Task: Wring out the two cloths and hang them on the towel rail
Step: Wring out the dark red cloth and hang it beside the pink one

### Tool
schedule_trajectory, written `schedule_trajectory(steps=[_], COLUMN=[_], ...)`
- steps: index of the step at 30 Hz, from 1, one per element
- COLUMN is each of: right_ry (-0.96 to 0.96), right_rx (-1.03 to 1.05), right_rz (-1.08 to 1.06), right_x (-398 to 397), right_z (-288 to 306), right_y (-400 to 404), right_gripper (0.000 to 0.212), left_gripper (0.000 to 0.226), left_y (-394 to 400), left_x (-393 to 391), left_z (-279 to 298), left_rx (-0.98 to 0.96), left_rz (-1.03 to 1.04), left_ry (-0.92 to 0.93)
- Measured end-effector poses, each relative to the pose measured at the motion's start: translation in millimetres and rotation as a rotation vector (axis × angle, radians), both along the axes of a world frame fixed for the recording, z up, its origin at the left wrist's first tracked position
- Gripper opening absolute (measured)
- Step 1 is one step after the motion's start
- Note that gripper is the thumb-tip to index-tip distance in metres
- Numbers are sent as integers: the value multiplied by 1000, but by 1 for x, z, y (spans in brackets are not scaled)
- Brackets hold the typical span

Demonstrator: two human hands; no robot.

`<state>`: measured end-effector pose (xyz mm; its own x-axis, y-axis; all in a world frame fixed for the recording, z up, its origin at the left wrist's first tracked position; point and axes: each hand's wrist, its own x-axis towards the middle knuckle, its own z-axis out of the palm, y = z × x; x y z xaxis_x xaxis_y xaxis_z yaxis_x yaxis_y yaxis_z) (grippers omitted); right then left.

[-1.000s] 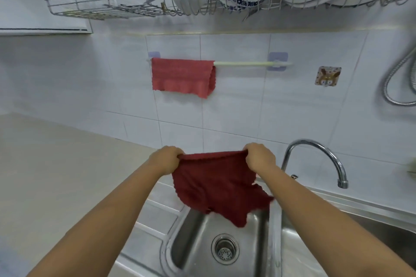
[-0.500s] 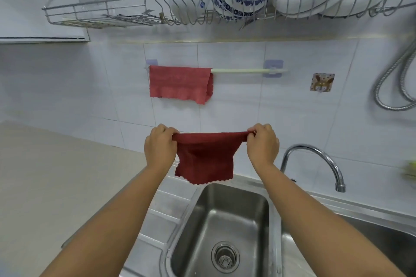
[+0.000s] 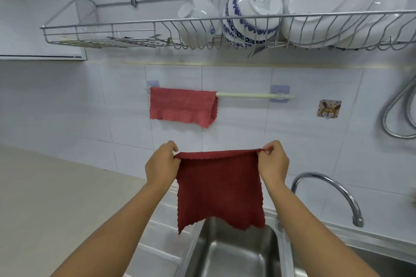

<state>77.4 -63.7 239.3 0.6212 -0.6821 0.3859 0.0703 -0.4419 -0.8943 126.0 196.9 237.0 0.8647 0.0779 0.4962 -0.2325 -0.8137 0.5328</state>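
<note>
- Pretty clearly a home kitchen: stainless sink (image 3: 236, 254) near the bottom, curved tap (image 3: 333, 189) to its right
- White tiled wall (image 3: 247, 137) at the back
- Wire dish rack (image 3: 157, 36) up top, holding bowls (image 3: 252, 13) and plates (image 3: 333, 0)
- Beige desk (image 3: 56, 198) on the left

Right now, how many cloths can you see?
2. A pink cloth hangs on the left end of the rail; a dark red cloth is held spread between the left hand and right hand above the sink.
</note>
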Motion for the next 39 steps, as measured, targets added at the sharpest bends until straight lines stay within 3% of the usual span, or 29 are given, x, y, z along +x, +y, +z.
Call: schedule_trajectory(steps=[2, 5, 8, 11, 14, 18, 23, 26, 28, 31, 33, 36, 39], right_ry=[-56, -198, -287, -354, -428, -421, -255, -85, 77, 245, 282, 314, 305], right_rx=[322, 887, 1048, 1069, 916, 579, -244, -617, -785, -1119, -1231, -1229, -1164], right_rz=[2, 172, 267, 300, 221, 55, -110, -58, -68, -239, -330, -346, -304], right_x=[9, 21, 37, 58, 75, 97, 110, 122, 130, 137, 139, 140, 142], right_z=[14, 44, 75, 104, 133, 158, 172, 163, 153, 142, 137, 135, 136], right_y=[-1, -4, -4, -9, -19, -33, -52, -67, -73, -77, -77, -77, -75], right_gripper=[18, 21, 13, 12, 15, 14, 12, 19, 21, 25, 34, 47, 43], left_gripper=[17, 34, 23, 16, 16, 13, 20, 41, 47, 43, 42, 46, 48], left_y=[1, -2, -17, -34, -53, -75, -101, -113, -119, -127, -132, -135, -140], left_x=[10, 28, 52, 67, 81, 112, 146, 168, 176, 183, 189, 201, 206], left_z=[15, 39, 66, 97, 129, 160, 182, 180, 173, 160, 154, 149, 140], left_rx=[-33, -139, -577, -754, -819, -725, -585, -308, -12, 427, 553, 594, 601], left_rz=[8, -70, -354, -507, -586, -598, -631, -605, -491, -279, -204, -168, -143], left_ry=[36, 198, 388, 394, 353, 244, 153, 140, 80, -226, -391, -343, -380])
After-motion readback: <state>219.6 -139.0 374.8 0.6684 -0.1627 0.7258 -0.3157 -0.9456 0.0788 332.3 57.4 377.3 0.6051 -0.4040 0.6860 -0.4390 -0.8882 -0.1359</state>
